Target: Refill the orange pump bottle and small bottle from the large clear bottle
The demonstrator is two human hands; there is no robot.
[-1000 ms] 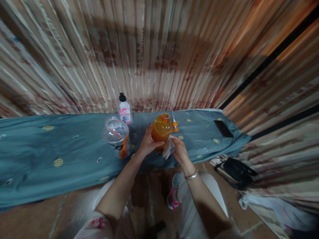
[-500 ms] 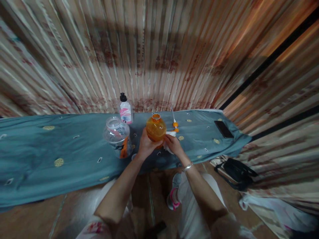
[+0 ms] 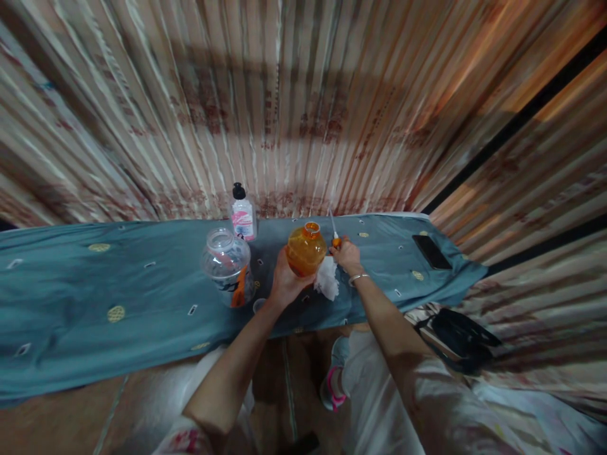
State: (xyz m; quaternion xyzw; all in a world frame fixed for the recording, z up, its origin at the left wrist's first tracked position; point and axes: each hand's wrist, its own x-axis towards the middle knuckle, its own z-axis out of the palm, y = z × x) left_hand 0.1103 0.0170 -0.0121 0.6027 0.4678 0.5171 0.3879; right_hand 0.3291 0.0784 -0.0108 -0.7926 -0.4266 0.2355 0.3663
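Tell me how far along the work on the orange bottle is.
Done: the orange bottle is uncapped and a white cloth lies beside it. In hand: the left hand grips the bottle while the right hand closes on the orange-handled brush. Left: the brush is not yet in the bottle; the clear jar stands untouched.

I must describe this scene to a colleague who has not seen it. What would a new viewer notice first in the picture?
The eye goes first to the orange bottle, open at the top, gripped by the left hand at the middle of the blue cloth. Just right of it, the right hand reaches to an orange-handled brush, with a white rag below. Left of the bottle stands a clear jar.
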